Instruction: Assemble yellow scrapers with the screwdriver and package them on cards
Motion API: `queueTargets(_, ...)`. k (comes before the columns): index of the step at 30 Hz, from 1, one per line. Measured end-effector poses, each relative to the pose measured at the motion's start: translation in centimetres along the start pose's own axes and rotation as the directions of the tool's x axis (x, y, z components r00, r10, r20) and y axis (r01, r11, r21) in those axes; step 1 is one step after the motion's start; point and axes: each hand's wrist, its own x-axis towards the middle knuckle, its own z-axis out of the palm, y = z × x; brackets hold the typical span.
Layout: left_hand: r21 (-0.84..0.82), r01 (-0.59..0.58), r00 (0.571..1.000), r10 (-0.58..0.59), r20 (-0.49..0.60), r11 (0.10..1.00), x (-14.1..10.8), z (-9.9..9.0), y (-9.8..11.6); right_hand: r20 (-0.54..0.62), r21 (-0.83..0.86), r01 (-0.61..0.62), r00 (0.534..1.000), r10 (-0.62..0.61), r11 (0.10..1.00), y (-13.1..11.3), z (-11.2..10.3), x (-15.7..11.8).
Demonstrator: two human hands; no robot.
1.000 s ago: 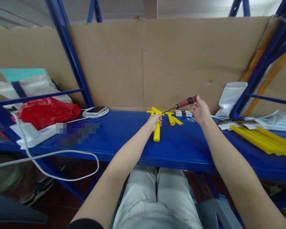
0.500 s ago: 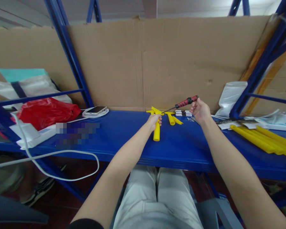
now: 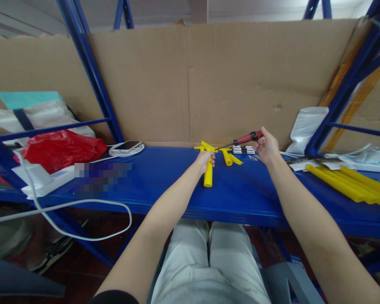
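Note:
My left hand (image 3: 205, 162) is wrapped round a yellow plastic tube (image 3: 208, 178) with a branching yellow head at its far end. My right hand (image 3: 266, 145) is closed on the end of a screwdriver (image 3: 248, 137) with a red and black handle. Its thin shaft slants down left, and the tip meets the yellow head just beyond my left fingers; the exact contact is too small to make out. More yellow plastic pieces (image 3: 228, 158) lie just right of the tip. Behind my right fingers sits a stack of small white and black items (image 3: 243, 150).
Yellow tubes (image 3: 345, 185) lie on the blue shelf (image 3: 240, 198) at right, near a white pouch (image 3: 307, 128). A phone (image 3: 128, 146) rests on a coiled white cable at left, by a red bag (image 3: 65, 147) and a power strip (image 3: 55, 179). Cardboard (image 3: 240, 80) stands behind.
The red and black handle looks turned about its own axis, showing a plainer red side. My right fingers have shifted slightly at its end. The left hand and yellow tube stay in place.

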Motion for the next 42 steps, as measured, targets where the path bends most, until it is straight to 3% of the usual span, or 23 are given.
queueTargets(9,-0.023,0.003,1.000,-0.003,-0.008,1.000,0.2,-0.1,-0.1,0.046,0.014,-0.073,0.996,0.072,0.997,-0.9,0.5,-0.6)
queueTargets(21,-0.011,0.005,1.000,-0.005,-0.018,1.000,0.1,0.0,-0.1,-0.055,0.006,0.019,0.998,-0.019,1.000,-0.8,1.0,-0.9)
queueTargets(30,-0.026,0.009,1.000,-0.009,-0.003,1.000,0.1,-0.1,-0.1,-0.054,-0.027,0.020,0.998,-0.021,0.999,-0.3,0.4,-0.4)
queueTargets(42,-0.013,0.006,1.000,-0.006,0.004,1.000,0.2,-0.1,-0.1,-0.021,-0.017,0.039,0.999,-0.040,0.999,-1.0,1.4,-1.4)
